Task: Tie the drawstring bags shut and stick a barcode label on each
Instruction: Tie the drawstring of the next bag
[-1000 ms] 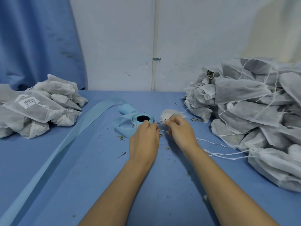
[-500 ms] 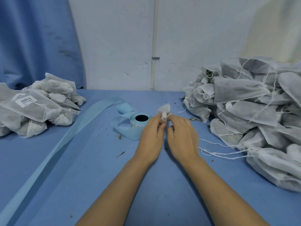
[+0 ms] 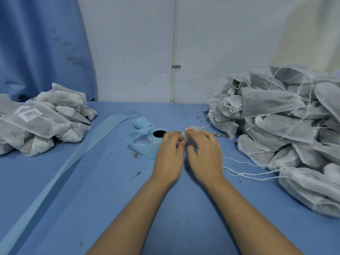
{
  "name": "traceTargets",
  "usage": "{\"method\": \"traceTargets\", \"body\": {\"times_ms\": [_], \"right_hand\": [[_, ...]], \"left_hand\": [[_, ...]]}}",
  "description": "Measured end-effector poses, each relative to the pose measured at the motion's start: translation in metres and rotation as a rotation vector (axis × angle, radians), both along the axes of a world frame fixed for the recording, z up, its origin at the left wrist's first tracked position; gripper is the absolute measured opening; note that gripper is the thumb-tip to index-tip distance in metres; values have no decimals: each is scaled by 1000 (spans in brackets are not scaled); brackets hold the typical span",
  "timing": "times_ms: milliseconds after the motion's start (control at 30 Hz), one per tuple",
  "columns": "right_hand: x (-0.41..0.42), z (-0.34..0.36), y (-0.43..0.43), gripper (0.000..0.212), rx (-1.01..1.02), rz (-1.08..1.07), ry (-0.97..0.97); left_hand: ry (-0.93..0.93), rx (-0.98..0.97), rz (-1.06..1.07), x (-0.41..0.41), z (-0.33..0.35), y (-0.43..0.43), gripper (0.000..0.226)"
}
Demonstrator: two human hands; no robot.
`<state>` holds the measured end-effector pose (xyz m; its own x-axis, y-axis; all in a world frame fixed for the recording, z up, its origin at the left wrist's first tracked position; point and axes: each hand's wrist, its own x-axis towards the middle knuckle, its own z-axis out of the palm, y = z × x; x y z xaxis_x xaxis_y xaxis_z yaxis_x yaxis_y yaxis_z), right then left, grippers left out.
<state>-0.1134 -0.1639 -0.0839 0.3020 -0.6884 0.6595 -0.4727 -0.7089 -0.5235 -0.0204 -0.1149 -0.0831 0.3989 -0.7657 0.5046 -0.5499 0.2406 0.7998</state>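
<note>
Our left hand [image 3: 169, 153] and right hand [image 3: 204, 155] both pinch one small drawstring bag [image 3: 196, 129] at mid bench [image 3: 110, 199], just beside the label roll [image 3: 156, 138]. Blue surface, dark crumbs [image 3: 135, 154] scattered. Labelled bags [image 3: 42, 122] lie left, a larger heap [image 3: 285, 126] right. White wall [image 3: 138, 52] and blue curtain [image 3: 36, 43] stand behind.

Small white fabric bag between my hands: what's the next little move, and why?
Probably pull the white drawstring snug and knot it. The right hand grips the small white fabric bag, the left hand is at its neck, and no label shows on it; the light blue label roll sits beside.
</note>
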Motion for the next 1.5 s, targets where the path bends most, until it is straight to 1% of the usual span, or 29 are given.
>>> {"method": "traceTargets", "body": {"times_ms": [67,167,233,300,367,467,500,567,633,700,767,867,900,1000,1067,1133,1200,1267,1433,1500], "right_hand": [[1,1,-1,42,153,97,-108],[2,3,-1,45,403,255,-261],[3,4,-3,40,499,327,-319],[5,6,-2,34,547,360,-322],[7,5,0,33,552,360,-282],[9,2,4,41,477,330,-162],[10,2,5,44,453,336,-136],[11,4,7,46,426,359,-123],[13,7,10,49,416,391,-154],[13,7,12,49,382,395,-171],[13,7,11,50,334,369,-173],[11,10,11,50,360,354,-206],[10,11,10,48,421,385,-256],[6,17,11,44,736,568,-522],[2,18,7,45,823,570,-580],[-1,18,3,44,830,493,-547],[-2,18,1,43,785,424,-482],[-2,18,1,43,758,413,-417],[-7,16,-5,48,565,310,-132],[-9,17,-7,52,576,310,-158]], "left_hand": [[116,40,-39,0,-1,0,16],[298,50,-25,1,0,2,19],[364,29,14,3,2,3,18],[387,12,53,5,4,4,16],[369,-10,89,7,3,4,14],[335,-66,130,7,3,3,13],[355,-84,128,7,4,3,13],[459,-111,94,5,6,0,14],[565,-126,53,5,6,-2,16],[615,-141,25,6,6,-3,19],[599,-137,17,8,5,-3,19],[476,-102,28,12,1,-1,19],[436,-92,31,14,0,0,18],[372,-75,23,14,-1,3,15],[353,-66,9,12,0,4,15],[320,-42,17,11,0,4,15],[279,-30,44,11,0,5,14],[249,-37,76,13,0,6,13],[216,-3,109,15,0,6,14],[172,12,128,15,-1,6,14]]}}
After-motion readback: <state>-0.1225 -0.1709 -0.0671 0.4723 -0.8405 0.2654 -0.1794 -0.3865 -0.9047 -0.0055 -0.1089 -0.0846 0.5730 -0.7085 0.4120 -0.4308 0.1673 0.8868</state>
